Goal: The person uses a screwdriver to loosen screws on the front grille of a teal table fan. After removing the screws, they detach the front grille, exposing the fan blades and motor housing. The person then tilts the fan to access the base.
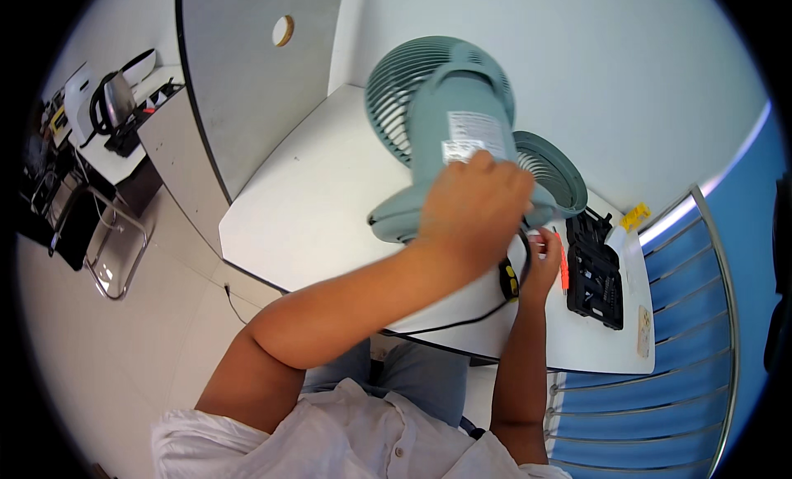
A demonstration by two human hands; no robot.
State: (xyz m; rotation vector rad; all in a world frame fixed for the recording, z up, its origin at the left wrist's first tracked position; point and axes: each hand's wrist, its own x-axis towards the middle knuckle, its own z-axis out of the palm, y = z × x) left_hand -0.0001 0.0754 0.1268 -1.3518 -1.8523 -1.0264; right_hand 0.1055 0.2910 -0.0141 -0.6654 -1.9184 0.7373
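A grey-green electric fan (427,128) is tilted over the white table, its back with white labels toward me. My left hand (478,202) is closed around the lower part of its body, near the base. Below and right of it, my right hand (542,260) has its fingers bent together around something small and reddish that I cannot make out. Beside that hand lie an orange-red stick-like tool (564,264) and a yellow-and-black object (508,279), partly hidden. A black cord (462,323) runs from the fan area over the table's front edge.
Behind the fan rests a round green grille cover (551,172). An open black tool case (596,283) lies at the right, with a yellow piece (635,217) beyond it. A grey partition (247,83) borders the white table (289,215); metal railing (726,314) stands at the right.
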